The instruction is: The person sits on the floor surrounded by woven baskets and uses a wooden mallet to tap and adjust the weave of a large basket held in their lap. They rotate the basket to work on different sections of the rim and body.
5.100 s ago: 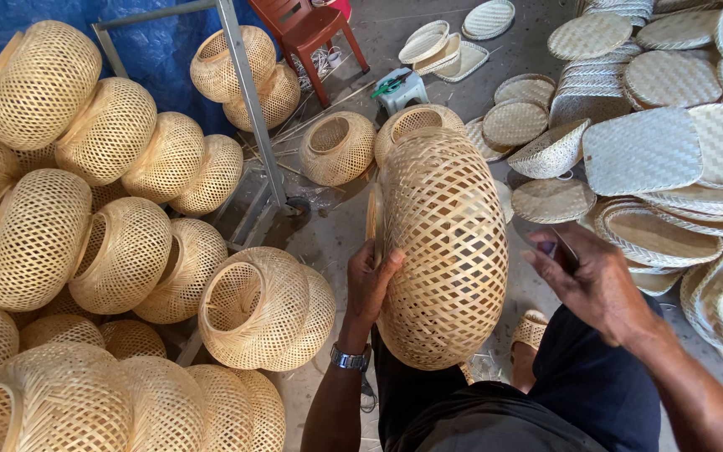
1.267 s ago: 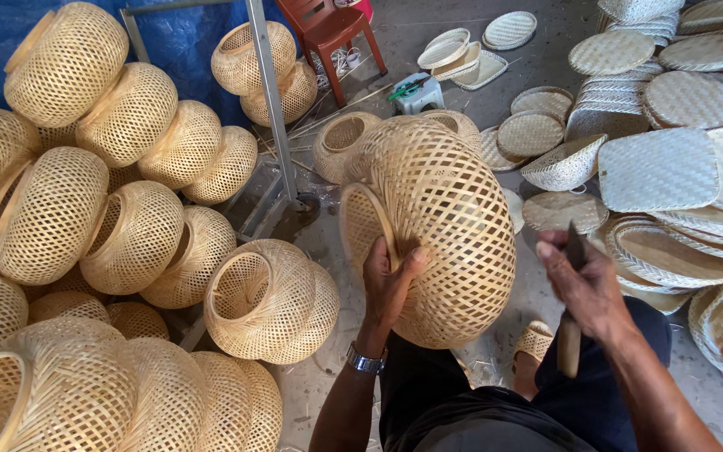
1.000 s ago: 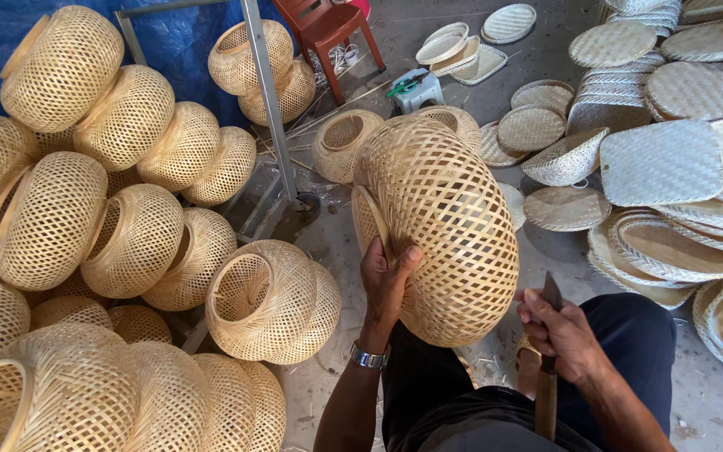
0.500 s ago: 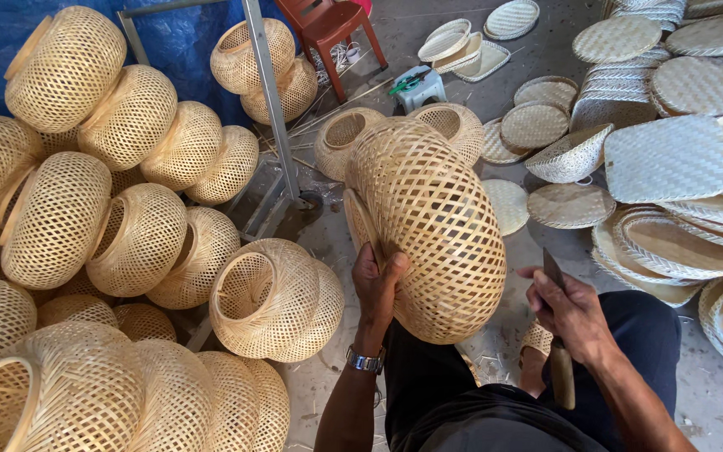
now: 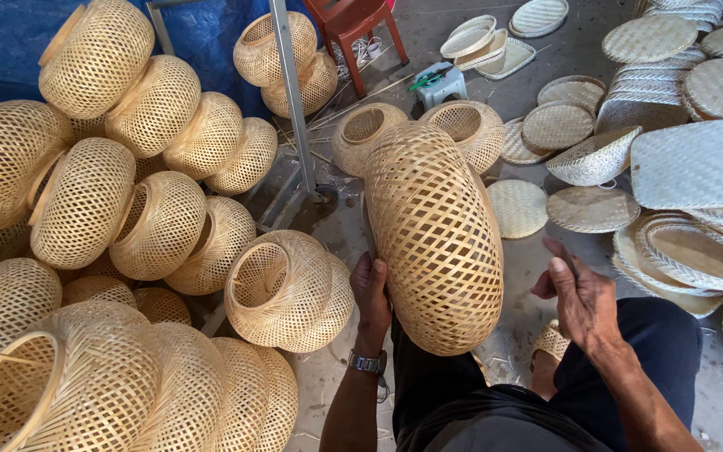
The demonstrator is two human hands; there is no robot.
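My left hand (image 5: 371, 295) is up in front of me, forearm rising from the bottom edge of the view, with a metal wristwatch (image 5: 367, 362) on the wrist. Its fingers are curled around the left side of the woven bamboo lampshade (image 5: 434, 230), the thumb lying on the lattice. The lampshade is held off the floor (image 5: 537, 33), long axis running away from me and tilted a little to the left; its near end hangs just above my dark trousers (image 5: 663, 343), and its far end sits in front of two small open baskets (image 5: 416, 132) lying on the floor.

My right hand (image 5: 576, 293) is free, apart from the lampshade on its right. The wrist is bent, the palm turned toward the lampshade, fingers loosely extended and slightly spread, holding nothing that I can see.

To my left a heap of round woven shades (image 5: 119, 218) fills the floor up to a blue tarp (image 5: 10, 50), with a metal stand (image 5: 293, 100) rising through it. To my right, flat woven trays (image 5: 696, 163) lie stacked and overlapping toward the right edge. A red stool (image 5: 353, 21) stands at the far edge.
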